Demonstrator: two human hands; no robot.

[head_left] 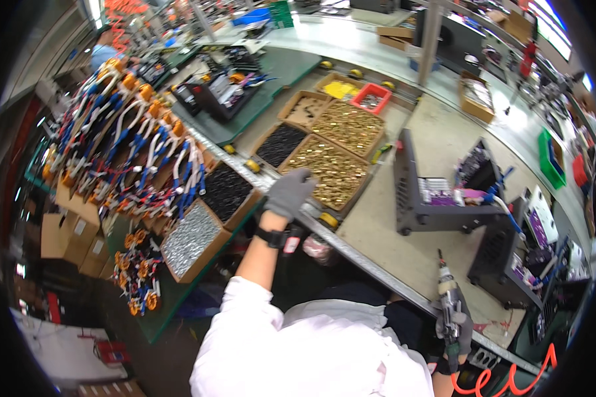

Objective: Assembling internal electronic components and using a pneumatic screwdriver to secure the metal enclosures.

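My left hand (290, 193), in a grey glove, hovers at the near left corner of a carton of brass-coloured screws (331, 169). Its fingers are curled together; whatever they may hold is hidden. Low on the right, my right hand (464, 325), also gloved, is wrapped around a power screwdriver (449, 301) whose bit points away from me over the bench. Beyond the screwdriver, an open dark metal housing (437, 215) with purple and white parts and wires inside sits on the bench. Another similar housing (500, 261) stands nearer, to its right.
Beside the brass screws are cartons of black screws (281, 144) and a red tray (372, 97). Left of my arm, a carton of silver screws (193, 241) adjoins bundled wire coils (139, 132). A red coiled hose (503, 387) loops at lower right. A metal rail (357, 255) edges the bench.
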